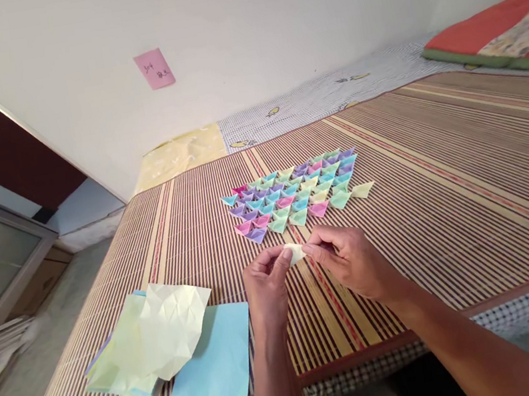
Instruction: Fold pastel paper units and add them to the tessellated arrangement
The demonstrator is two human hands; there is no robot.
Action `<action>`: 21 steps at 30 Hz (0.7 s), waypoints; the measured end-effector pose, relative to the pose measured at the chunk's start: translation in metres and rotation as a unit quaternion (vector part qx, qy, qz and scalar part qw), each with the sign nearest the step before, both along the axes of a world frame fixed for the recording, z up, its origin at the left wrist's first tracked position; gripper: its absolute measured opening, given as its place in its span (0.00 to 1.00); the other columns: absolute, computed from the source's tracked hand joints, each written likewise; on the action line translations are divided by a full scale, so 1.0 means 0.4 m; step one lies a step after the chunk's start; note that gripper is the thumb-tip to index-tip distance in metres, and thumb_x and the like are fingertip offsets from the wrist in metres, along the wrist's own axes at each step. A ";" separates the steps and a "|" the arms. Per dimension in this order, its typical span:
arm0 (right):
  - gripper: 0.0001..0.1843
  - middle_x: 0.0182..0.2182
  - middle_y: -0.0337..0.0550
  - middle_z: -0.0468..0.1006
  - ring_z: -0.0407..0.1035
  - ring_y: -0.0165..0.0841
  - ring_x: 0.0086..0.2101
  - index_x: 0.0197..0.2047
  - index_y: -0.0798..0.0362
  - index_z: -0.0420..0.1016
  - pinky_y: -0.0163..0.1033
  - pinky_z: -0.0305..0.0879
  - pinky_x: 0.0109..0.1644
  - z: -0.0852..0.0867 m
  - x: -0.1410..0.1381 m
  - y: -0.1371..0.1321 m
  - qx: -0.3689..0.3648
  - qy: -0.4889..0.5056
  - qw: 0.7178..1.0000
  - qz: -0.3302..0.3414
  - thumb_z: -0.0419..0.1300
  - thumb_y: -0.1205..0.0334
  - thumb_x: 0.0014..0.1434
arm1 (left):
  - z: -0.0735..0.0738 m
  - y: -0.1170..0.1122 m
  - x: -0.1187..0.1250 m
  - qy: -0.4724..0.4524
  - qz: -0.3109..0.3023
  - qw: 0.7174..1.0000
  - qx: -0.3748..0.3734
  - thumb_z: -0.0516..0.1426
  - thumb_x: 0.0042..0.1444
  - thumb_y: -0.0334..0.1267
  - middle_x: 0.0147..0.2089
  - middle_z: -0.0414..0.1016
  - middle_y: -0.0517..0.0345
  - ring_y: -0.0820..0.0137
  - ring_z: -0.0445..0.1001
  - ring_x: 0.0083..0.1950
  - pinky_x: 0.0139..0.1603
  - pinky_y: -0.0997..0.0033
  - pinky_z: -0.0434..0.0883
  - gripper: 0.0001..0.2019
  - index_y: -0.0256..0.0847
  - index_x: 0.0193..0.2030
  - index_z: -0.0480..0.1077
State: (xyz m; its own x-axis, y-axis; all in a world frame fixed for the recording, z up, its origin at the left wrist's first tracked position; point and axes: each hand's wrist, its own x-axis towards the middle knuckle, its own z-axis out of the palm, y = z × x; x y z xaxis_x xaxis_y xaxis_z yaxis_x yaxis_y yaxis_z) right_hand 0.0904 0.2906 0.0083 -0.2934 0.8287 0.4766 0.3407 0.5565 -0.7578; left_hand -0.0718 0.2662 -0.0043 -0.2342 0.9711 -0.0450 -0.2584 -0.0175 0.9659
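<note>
pale yellow paper (296,255), a small piece, sits pinched between thumb and fingers of both the left hand (266,287) and the right hand (350,256) over a striped mat (200,236), near rows of folded paper shapes (285,202). it looks light, thin and easily crushed, best gripped at its edges. fingertips cover its ends; its folds are hard to make out.
</note>
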 end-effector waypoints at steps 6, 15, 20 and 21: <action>0.07 0.26 0.36 0.73 0.67 0.29 0.27 0.35 0.53 0.75 0.34 0.61 0.31 -0.001 -0.004 -0.003 -0.018 0.031 0.999 0.013 0.60 0.64 0.67 | 0.002 0.003 -0.007 0.003 -0.011 1.000 -0.003 0.71 0.46 0.43 0.25 0.77 0.59 0.75 0.68 0.26 0.30 0.75 0.67 0.11 0.37 0.31 0.82; 0.06 0.31 0.39 0.77 0.71 0.31 0.31 0.39 0.52 0.78 0.36 0.66 0.35 -0.003 -0.022 -0.002 0.040 0.028 0.999 0.002 0.60 0.69 0.66 | 0.012 0.005 -0.003 -0.034 -0.042 0.998 -0.024 0.71 0.45 0.45 0.27 0.79 0.54 0.70 0.76 0.30 0.28 0.76 0.74 0.13 0.36 0.29 0.81; 0.08 0.36 0.38 0.79 0.73 0.31 0.34 0.45 0.49 0.80 0.36 0.70 0.39 -0.001 -0.022 0.002 -0.022 0.066 0.996 0.062 0.65 0.69 0.63 | 0.018 0.012 -0.010 -0.147 -0.049 0.987 -0.049 0.75 0.38 0.48 0.27 0.77 0.58 0.76 0.72 0.27 0.25 0.81 0.72 0.18 0.35 0.27 0.79; 0.08 0.36 0.38 0.79 0.73 0.31 0.34 0.45 0.49 0.80 0.36 0.70 0.40 0.000 -0.023 0.002 -0.024 0.069 0.995 0.064 0.65 0.69 0.62 | 0.018 0.013 -0.011 -0.158 -0.056 0.984 -0.052 0.76 0.37 0.48 0.27 0.77 0.57 0.76 0.71 0.27 0.25 0.81 0.72 0.19 0.35 0.27 0.79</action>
State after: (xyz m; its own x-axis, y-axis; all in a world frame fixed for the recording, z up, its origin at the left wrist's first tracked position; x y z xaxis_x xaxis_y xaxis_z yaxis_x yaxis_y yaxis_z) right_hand 0.0813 0.2914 0.0083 -0.3326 0.8118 0.4800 0.1595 0.5500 -0.8198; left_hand -0.0760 0.2716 0.0027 -0.0844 0.9762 -0.1995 -0.5416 0.1231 0.8316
